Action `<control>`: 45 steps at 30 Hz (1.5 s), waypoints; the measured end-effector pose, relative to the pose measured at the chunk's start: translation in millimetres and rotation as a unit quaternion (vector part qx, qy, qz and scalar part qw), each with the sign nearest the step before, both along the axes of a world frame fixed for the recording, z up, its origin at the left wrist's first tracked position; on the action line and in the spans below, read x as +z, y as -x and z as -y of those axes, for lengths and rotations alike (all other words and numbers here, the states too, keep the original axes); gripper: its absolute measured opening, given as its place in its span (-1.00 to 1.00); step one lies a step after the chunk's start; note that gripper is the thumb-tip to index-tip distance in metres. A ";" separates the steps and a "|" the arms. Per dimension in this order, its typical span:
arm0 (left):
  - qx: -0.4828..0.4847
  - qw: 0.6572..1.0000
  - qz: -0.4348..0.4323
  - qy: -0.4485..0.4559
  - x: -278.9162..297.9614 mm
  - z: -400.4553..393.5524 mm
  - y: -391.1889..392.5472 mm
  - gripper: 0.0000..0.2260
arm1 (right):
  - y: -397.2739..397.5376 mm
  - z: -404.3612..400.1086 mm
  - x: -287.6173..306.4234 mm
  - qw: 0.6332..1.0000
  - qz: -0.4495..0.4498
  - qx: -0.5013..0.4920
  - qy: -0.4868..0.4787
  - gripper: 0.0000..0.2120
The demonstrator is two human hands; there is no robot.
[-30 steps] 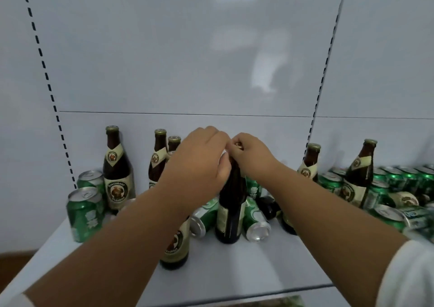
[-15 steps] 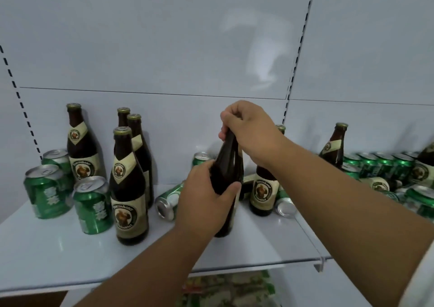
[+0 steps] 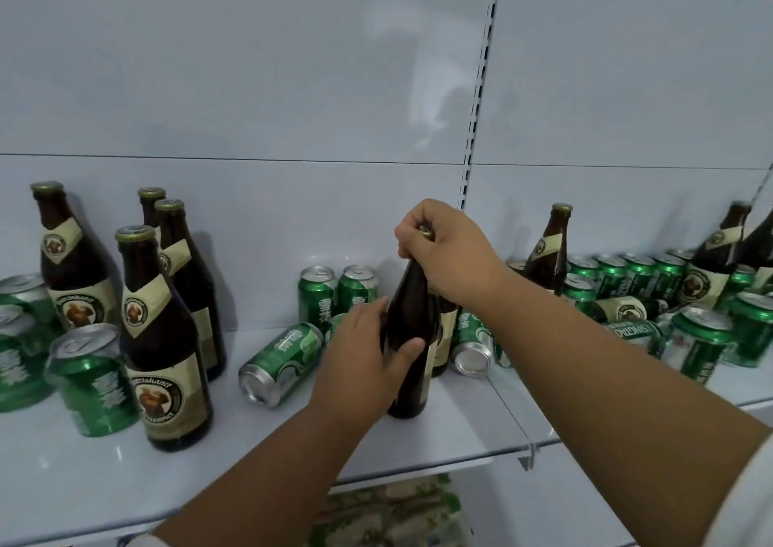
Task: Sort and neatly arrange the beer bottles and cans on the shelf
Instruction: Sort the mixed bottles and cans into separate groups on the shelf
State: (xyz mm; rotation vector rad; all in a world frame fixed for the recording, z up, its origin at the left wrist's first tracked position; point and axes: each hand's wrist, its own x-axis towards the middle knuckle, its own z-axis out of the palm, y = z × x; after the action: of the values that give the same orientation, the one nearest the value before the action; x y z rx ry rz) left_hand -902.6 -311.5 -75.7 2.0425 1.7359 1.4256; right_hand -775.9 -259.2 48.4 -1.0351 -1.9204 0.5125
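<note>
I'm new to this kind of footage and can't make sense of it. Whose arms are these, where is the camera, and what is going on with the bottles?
No machine here: the camera sits on a person's head, looking forward and down, so the arms are their own. The left hand grips the body of a dark beer bottle while the right hand pinches its cap. The bottle stands on a white shelf. To the left stand four labelled bottles among upright green cans. One can lies on its side beside the left hand. To the right are more cans and bottles, some toppled.
</note>
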 end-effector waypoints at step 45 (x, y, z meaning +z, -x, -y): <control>0.070 0.985 0.122 0.099 -26.7 -10.2 104.9 -0.42 | 116.4 -0.4 -51.9 0.959 0.280 -0.031 0.030 -0.79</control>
State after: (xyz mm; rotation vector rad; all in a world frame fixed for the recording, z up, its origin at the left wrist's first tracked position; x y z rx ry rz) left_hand -1007.5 -301.3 -102.4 1.6028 1.8599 1.4073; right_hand -892.4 -258.8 -3.5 -1.3821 -2.3615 0.2539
